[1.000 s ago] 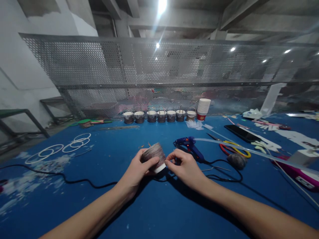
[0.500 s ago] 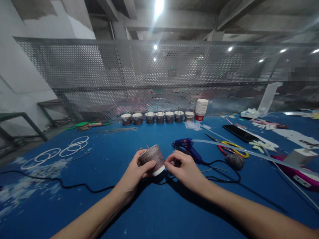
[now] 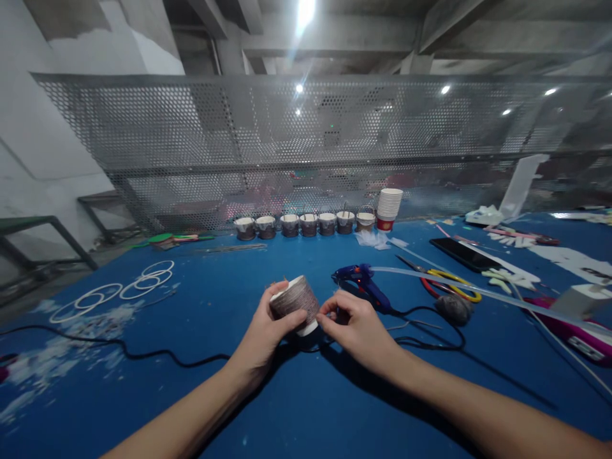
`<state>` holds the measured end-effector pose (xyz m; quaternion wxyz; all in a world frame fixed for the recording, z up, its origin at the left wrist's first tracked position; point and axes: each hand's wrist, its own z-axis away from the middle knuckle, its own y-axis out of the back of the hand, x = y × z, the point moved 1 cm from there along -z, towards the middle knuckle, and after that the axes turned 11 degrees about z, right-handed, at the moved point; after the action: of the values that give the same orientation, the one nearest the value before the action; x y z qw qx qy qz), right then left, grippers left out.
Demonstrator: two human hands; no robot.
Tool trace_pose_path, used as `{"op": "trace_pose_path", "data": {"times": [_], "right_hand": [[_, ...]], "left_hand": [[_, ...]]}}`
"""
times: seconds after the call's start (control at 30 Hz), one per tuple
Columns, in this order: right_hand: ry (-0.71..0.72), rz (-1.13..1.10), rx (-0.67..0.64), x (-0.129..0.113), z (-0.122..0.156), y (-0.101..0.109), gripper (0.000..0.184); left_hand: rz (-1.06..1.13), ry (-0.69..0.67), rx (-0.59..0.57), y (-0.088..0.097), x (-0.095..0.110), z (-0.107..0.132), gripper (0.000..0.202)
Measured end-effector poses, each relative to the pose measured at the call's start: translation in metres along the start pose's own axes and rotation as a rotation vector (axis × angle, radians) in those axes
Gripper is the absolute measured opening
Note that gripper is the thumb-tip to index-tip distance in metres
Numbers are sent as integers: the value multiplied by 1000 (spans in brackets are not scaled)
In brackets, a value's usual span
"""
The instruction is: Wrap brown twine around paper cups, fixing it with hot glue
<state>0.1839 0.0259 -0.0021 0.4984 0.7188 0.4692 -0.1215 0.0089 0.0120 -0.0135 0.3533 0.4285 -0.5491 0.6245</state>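
A paper cup (image 3: 297,301) wound with grey-brown yarn lies tilted on its side above the table, white showing at both ends. My left hand (image 3: 261,335) is closed around it, thumb across the wound yarn. Close to the cup's right end, my right hand (image 3: 354,322) pinches with thumb and forefinger; whatever is between those fingertips is too small to make out. Just behind the right hand lies a blue glue gun (image 3: 361,280) with a long clear glue stick in its back. A ball of grey yarn (image 3: 454,309) rests farther right.
Several yarn-wrapped cups (image 3: 308,225) stand in a row at the back, beside a stack of paper cups (image 3: 389,207). Scissors (image 3: 454,287) and a black phone (image 3: 463,255) lie at right. White rings (image 3: 148,280) lie at left. A black cord (image 3: 157,354) crosses the blue table.
The cup has turned slightly in my left hand, so more of its white upper end shows. My right hand stays pinched at the cup's right end. The view has shifted slightly.
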Motion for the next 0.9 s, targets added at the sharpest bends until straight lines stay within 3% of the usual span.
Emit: {"op": "trace_pose_path", "data": {"times": [0.9], "right_hand": [[58,61,22,2,0,2,12]], "left_hand": [[-37,14,-11,-1,7,3,70]]}}
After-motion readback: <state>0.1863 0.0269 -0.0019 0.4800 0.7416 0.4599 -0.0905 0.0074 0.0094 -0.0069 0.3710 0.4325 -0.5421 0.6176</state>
